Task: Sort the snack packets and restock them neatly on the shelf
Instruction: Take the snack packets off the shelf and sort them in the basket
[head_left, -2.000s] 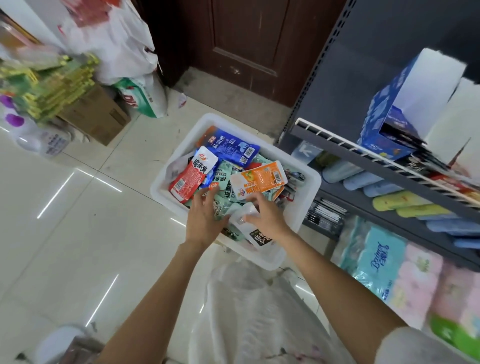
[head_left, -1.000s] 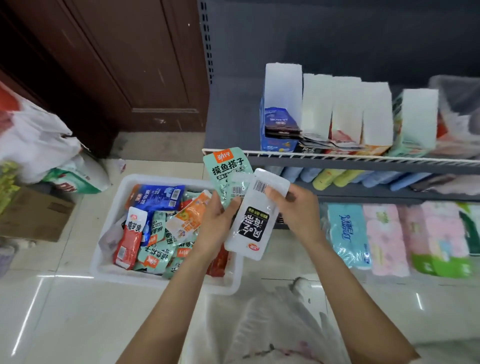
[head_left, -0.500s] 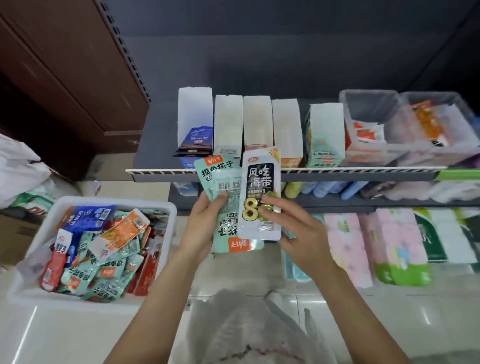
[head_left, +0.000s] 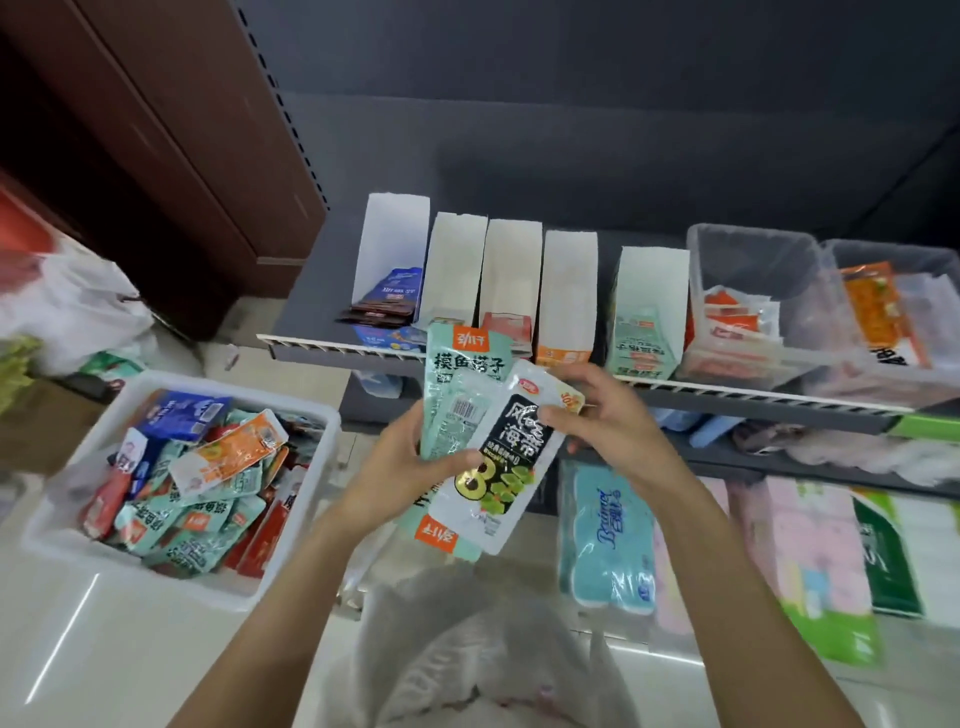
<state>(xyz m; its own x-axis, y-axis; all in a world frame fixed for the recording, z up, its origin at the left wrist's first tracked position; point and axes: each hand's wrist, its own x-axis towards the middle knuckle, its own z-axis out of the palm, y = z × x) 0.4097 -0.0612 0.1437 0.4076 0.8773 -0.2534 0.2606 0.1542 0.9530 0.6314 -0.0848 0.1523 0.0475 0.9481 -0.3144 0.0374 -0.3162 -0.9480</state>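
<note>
The teal packet (head_left: 457, 384) is clasped by the left hand (head_left: 400, 462); overlapping it, the white packet (head_left: 498, 467) is pinched near its top by the right hand (head_left: 597, 421).

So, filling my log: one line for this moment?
left hand: holds teal packet | right hand: grips white packet | shelf: not yet restocked

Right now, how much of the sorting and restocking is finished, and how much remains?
Done: the display boxes and clear bins on the shelf already hold some packets. In hand: the left hand holds a teal packet; the white-and-black packet lies over it, pinched at the top by the right hand. Neither is shelved yet. Left: the white crate is still full of mixed packets.
</note>
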